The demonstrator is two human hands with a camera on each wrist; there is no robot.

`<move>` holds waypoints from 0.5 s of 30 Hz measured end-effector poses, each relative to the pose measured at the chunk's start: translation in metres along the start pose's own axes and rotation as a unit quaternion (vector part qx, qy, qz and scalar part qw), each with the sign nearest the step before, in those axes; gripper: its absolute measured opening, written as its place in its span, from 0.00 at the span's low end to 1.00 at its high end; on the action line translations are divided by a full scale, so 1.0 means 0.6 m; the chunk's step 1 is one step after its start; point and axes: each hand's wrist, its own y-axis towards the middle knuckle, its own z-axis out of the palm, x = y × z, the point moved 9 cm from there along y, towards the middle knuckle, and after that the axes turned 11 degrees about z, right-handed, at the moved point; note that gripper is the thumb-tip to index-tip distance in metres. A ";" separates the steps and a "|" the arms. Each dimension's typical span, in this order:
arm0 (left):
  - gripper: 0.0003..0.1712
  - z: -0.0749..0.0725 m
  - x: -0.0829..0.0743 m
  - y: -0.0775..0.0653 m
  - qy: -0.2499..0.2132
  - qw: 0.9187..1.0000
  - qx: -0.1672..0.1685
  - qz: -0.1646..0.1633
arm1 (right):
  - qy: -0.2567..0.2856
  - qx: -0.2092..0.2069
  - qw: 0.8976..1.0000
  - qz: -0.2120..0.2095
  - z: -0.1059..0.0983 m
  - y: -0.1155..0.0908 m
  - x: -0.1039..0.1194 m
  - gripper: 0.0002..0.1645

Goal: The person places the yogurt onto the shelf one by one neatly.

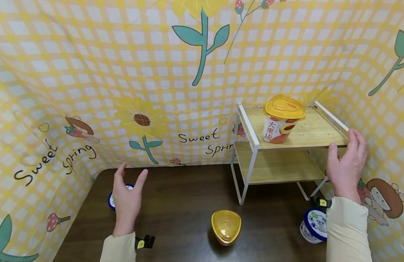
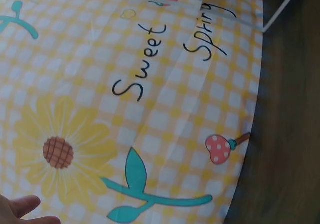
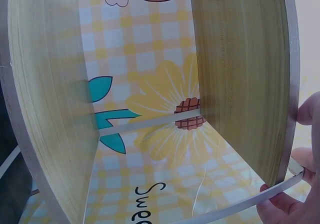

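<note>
My right hand (image 1: 347, 165) holds the front right corner of a two-tier wooden shelf (image 1: 280, 162) with a white metal frame. In the right wrist view its thumb (image 3: 306, 109) touches the upper board's edge, while other fingers lie around the white side rail (image 3: 250, 202). A fruit cup (image 1: 280, 123) with a yellow lid stands upright on the top board, near its left side. My left hand (image 1: 128, 205) is raised above the table's left part, thumb and fingers apart, holding nothing. Behind it, a blue-rimmed tub (image 1: 111, 201) is partly hidden.
A cup with an amber, rounded-triangular lid (image 1: 226, 225) stands on the dark table (image 1: 179, 203) in front of the shelf. Beside my right forearm is another blue-lidded tub (image 1: 311, 227), partly covered by the sleeve. Yellow checked cloth (image 1: 149, 72) encloses the table's back and sides.
</note>
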 end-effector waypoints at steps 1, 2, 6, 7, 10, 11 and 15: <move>0.48 -0.004 0.002 0.000 0.003 1.000 -0.001 -0.002 | 0.000 0.000 1.000 0.000 0.000 0.000 0.000 0.38; 0.47 -0.007 0.005 -0.001 0.004 1.000 -0.004 -0.004 | 0.000 0.000 1.000 0.000 0.000 0.000 0.000 0.38; 0.48 -0.021 0.021 -0.002 0.010 1.000 -0.011 -0.021 | 0.000 0.001 1.000 0.001 0.001 0.000 -0.001 0.38; 0.48 -0.024 0.025 -0.003 0.011 1.000 -0.014 -0.025 | 0.000 0.001 1.000 0.000 0.001 0.000 -0.001 0.38; 0.49 -0.035 0.039 -0.003 0.021 0.999 -0.023 -0.037 | 0.000 0.000 1.000 -0.001 0.001 0.001 -0.001 0.38; 0.49 -0.039 0.043 -0.004 0.024 0.999 -0.026 -0.040 | 0.000 0.000 1.000 -0.001 0.001 0.001 -0.001 0.38; 0.49 -0.052 0.060 -0.004 0.037 0.997 -0.045 -0.044 | -0.001 0.001 1.000 -0.001 0.000 0.000 -0.001 0.38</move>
